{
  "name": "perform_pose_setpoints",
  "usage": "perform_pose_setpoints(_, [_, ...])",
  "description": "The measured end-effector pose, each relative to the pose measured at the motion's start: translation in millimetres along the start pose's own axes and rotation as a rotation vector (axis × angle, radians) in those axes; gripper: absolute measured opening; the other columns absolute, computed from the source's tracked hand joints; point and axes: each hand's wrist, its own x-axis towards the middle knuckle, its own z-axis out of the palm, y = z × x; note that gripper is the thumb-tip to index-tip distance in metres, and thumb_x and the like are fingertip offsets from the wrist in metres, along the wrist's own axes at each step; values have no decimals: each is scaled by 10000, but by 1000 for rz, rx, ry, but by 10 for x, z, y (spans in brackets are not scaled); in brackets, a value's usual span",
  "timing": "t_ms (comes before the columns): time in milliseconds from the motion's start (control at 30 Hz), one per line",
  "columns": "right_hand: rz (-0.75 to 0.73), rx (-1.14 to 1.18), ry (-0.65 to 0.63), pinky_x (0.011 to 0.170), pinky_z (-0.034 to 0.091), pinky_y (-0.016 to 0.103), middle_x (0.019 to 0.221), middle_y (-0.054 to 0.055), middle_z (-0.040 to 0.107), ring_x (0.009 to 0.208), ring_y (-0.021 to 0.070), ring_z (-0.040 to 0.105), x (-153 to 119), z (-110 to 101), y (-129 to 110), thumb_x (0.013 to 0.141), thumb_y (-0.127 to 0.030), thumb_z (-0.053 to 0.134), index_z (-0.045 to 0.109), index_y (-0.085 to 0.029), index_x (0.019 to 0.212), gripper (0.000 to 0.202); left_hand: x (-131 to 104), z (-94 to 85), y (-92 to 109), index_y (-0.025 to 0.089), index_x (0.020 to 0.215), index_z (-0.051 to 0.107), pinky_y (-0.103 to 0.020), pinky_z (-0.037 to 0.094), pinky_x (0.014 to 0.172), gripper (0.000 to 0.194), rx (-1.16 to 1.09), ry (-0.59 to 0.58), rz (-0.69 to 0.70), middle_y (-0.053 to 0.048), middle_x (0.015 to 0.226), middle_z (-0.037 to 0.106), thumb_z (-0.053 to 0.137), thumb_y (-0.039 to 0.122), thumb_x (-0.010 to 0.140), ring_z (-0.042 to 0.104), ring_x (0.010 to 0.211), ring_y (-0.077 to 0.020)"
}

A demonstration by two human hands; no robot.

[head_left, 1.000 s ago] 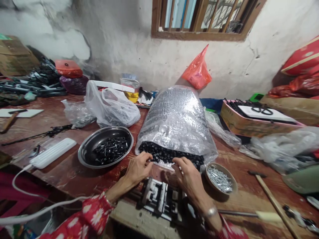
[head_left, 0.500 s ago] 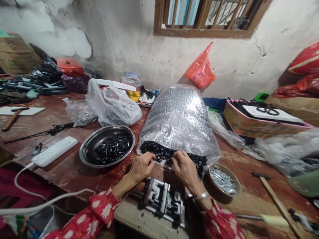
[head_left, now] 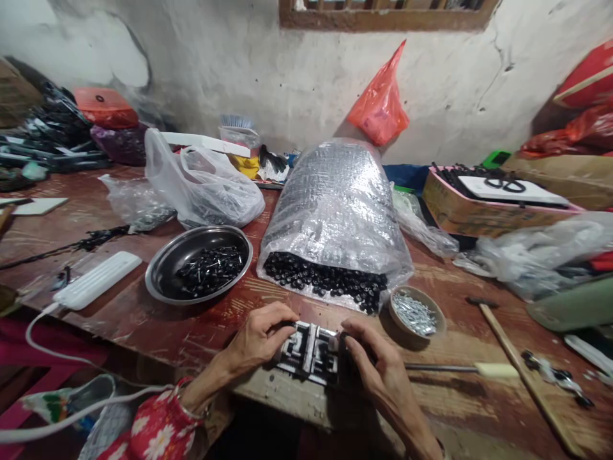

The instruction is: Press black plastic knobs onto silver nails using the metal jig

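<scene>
My left hand (head_left: 262, 340) is closed in a pinch at the left edge of a metal jig (head_left: 309, 351) with shiny bars and dark slots. Whatever its fingertips hold is too small to make out. Across the jig, my right hand (head_left: 380, 361) pinches a small black part (head_left: 341, 342) between thumb and fingers at the right edge. Beyond both hands, small round black parts (head_left: 325, 281) spill from the mouth of a big clear bubble-wrap bag (head_left: 335, 204). A tan bowl of silvery screws (head_left: 416, 314) stands right of the bag's mouth.
A steel bowl (head_left: 152, 281) with black parts and pins sits at left, near a white power strip (head_left: 98, 280). A hammer (head_left: 517, 364) and a rod with a pale handle (head_left: 495, 370) lie at right. Plastic bags (head_left: 205, 185) and a carton (head_left: 460, 211) stand farther back.
Both hands have moved back from the bag's mouth to the two sides of the jig. The view has tipped downward and turned slightly right.
</scene>
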Motion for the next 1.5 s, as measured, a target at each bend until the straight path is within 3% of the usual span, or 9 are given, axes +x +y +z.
perform_pose_setpoints(167, [-58, -61, -25, 870, 563, 351, 1032, 28, 747, 968, 208, 682, -97, 36, 75, 1020, -299, 565, 715, -291, 1113, 177, -37, 27, 22, 184, 1034, 724, -264, 535, 828, 125, 74, -6, 60, -55, 957, 729, 625, 161, 960, 686, 905, -166])
perform_pose_setpoints(333, [-135, -152, -24, 814, 526, 352, 983, 30, 711, 928, 215, 622, -109, 94, 39, 1021, -245, 568, 673, -266, 1079, 121, -54, 84, -28, 178, 974, 698, -268, 498, 779, 74, 152, -18, 92, -42, 881, 690, 630, 208, 981, 652, 841, -163])
perform_pose_setpoints(500, [-208, -311, -52, 788, 458, 371, 930, 44, 632, 896, 226, 543, -95, 217, 11, 1021, -186, 533, 644, -234, 984, 126, -37, 164, -14, 182, 847, 633, -261, 425, 712, 119, 268, -16, 2, -12, 827, 609, 645, 229, 956, 598, 776, -147])
perform_pose_setpoints(700, [-168, -401, -53, 794, 420, 381, 941, 45, 595, 901, 232, 513, -77, 300, 7, 1002, -164, 541, 637, -227, 994, 116, 35, 285, 42, 197, 766, 531, -266, 364, 680, 174, 444, -3, -113, 11, 801, 528, 606, 178, 922, 522, 715, -136])
perform_pose_setpoints(1000, [-70, -409, -107, 783, 405, 366, 916, 35, 581, 909, 237, 530, -44, 277, -25, 975, -175, 595, 659, -245, 951, 98, 25, 188, 69, 200, 798, 605, -256, 398, 728, 192, 353, -64, -175, 8, 848, 549, 653, 292, 960, 560, 778, -136])
perform_pose_setpoints(1300, [63, -294, -149, 810, 412, 359, 899, 29, 584, 937, 232, 555, 56, 220, -45, 895, -146, 689, 688, -242, 849, 106, 22, 180, 12, 198, 833, 605, -260, 403, 740, 143, 281, -78, -135, 6, 863, 525, 567, 239, 965, 555, 782, -132])
perform_pose_setpoints(1500, [44, -277, -188, 818, 423, 368, 910, 34, 594, 938, 228, 566, 69, 163, -19, 934, -226, 686, 713, -243, 883, 60, 1, 162, -17, 220, 913, 676, -262, 431, 772, 117, 213, -95, -151, 2, 895, 558, 586, 261, 975, 586, 831, -141])
